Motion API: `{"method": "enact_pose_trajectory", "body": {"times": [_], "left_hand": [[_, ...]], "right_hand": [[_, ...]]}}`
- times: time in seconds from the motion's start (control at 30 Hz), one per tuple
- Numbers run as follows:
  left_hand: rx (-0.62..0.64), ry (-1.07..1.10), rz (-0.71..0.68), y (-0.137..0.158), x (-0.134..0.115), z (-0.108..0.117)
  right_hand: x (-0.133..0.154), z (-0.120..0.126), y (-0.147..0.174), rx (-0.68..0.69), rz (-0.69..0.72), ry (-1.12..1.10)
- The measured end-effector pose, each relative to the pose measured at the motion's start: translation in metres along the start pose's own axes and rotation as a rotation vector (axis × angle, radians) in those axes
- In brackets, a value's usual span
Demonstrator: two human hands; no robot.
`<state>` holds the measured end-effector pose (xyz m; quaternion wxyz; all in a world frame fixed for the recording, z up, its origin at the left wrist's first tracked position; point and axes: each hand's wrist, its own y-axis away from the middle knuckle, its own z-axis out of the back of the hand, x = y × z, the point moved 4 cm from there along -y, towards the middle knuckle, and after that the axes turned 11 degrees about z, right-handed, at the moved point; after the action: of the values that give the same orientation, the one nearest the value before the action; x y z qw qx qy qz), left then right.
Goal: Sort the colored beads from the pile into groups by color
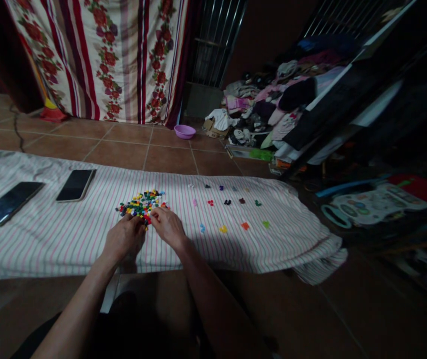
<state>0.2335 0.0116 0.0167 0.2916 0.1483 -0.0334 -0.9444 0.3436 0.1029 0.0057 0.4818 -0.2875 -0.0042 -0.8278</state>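
Note:
A loose heap of small multicoloured pieces [142,202] lies on a striped cloth, each too small to make out its kind. At the heap's near edge, my left hand [125,235] is closed with its fingertips down among the pieces. My right hand [169,225] touches the heap's right side, thumb and fingers pressed together. Whatever either hand pinches is hidden. Small single-colour groups sit to the right, among them red pieces [210,203], yellow pieces [223,229], orange pieces [245,226], light green pieces [266,225] and light blue pieces [202,228].
Two dark-screened devices, a phone [76,185] and a larger one [7,203], rest on the striped cloth [67,239] at the left. Beyond it, a purple basin [185,131] stands on the tiled floor. A clothes pile [266,104] fills the back right.

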Motion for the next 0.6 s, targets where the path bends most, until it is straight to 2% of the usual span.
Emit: {"method": "enact_pose_trajectory", "body": {"times": [0.13,0.33,0.43,0.5,0.6], "left_hand": [[-0.007,-0.055,0.053,-0.001,-0.003,0.007],[-0.046,-0.099,0.078,-0.005,-0.014,0.012],[-0.046,-0.092,0.051,-0.006,-0.025,0.011],[-0.04,-0.085,0.03,-0.006,-0.032,0.01],[-0.052,-0.078,0.022,-0.007,-0.041,0.008]], "right_hand": [[-0.007,0.001,0.005,-0.077,-0.023,-0.18],[-0.025,-0.01,0.013,-0.21,-0.239,-0.594],[-0.031,-0.016,0.014,-0.232,-0.282,-0.801],[-0.035,-0.014,0.016,-0.246,-0.267,-0.845],[-0.044,-0.002,0.022,-0.281,-0.251,-0.756]]}}
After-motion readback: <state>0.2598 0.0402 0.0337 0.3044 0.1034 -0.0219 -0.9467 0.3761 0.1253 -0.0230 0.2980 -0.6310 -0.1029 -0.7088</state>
